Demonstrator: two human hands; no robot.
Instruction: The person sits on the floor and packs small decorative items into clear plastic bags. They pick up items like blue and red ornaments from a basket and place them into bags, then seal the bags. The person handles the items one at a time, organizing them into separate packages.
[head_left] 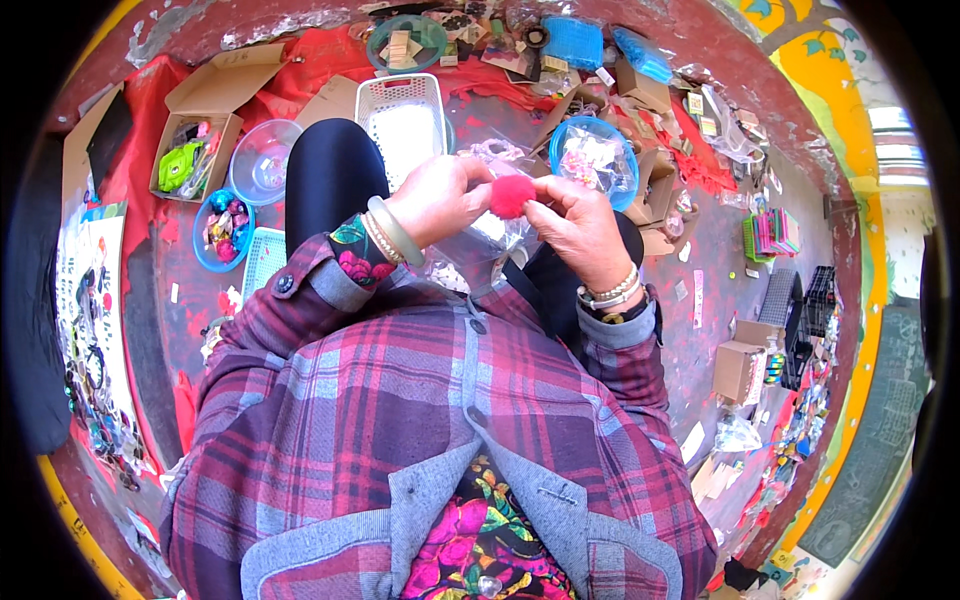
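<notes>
A fluffy red pom-pom [512,196] is held up in front of me between my two hands. My left hand [447,200] meets it from the left, its fingertips pressed together at the pom-pom's edge. From the right, my right hand [583,228] pinches it between thumb and fingers. Whether some small part sits between the fingertips is hidden. Clear plastic bags [480,245] lie below the hands, between my knees. Just beyond my left hand stands a white plastic basket [402,82] with white material inside.
Ahead on the right is a blue basin [557,150] of small pink and white pieces. At left are a clear tub [240,165], a blue bowl [203,255] of shiny pieces, and an open cardboard box [222,155]. Further right sit a green basket [750,240] and a carton [733,372].
</notes>
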